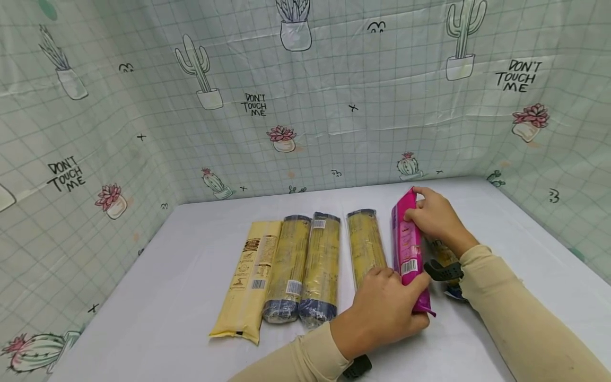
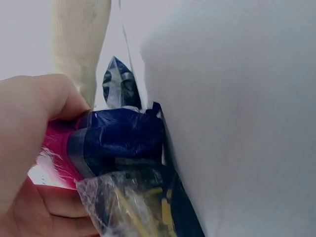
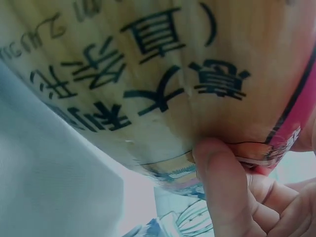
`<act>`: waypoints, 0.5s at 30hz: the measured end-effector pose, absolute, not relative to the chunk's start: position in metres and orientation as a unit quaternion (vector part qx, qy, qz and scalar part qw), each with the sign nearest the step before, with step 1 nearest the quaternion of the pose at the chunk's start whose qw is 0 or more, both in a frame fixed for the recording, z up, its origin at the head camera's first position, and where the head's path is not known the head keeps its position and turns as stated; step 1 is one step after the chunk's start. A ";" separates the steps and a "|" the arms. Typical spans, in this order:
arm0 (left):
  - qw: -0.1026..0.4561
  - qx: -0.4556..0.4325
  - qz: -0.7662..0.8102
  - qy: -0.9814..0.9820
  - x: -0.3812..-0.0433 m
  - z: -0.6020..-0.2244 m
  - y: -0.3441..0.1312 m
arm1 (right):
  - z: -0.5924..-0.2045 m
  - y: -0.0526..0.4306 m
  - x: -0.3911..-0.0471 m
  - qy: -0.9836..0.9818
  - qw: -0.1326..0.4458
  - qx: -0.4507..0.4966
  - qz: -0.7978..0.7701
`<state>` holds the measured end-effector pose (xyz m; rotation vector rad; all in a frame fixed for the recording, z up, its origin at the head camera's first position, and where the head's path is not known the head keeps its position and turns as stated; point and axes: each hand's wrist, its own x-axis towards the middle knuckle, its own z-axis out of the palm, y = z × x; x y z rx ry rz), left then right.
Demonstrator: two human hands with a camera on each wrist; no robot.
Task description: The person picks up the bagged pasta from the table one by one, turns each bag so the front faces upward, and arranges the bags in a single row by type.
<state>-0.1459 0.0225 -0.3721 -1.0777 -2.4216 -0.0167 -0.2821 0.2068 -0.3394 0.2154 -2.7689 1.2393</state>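
A pink packet of spaghetti stands on its long edge at the right of the table, both hands on it. Its lower end is gripped by my left hand, thumb on the near side. At the far end my right hand pinches it between thumb and fingers. In the left wrist view the packet's dark blue end shows beside the left thumb. The right wrist view shows pale strands and printed characters on a packet, with the right thumb over its lower edge.
Left of the hands lie a cream packet, two yellow packets with dark ends, and another yellow packet beside the left hand. One more packet lies partly hidden under the right wrist. A patterned cloth rises behind.
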 end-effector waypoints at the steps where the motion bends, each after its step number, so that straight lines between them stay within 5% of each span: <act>1: 0.249 -0.395 -0.013 -0.884 -0.146 -0.372 0.022 | -0.339 0.206 -0.282 -0.908 0.054 0.072 0.408; 15: 0.247 -0.383 -0.123 -0.881 -0.151 -0.363 0.019 | -0.333 0.204 -0.277 -0.908 0.085 0.075 0.404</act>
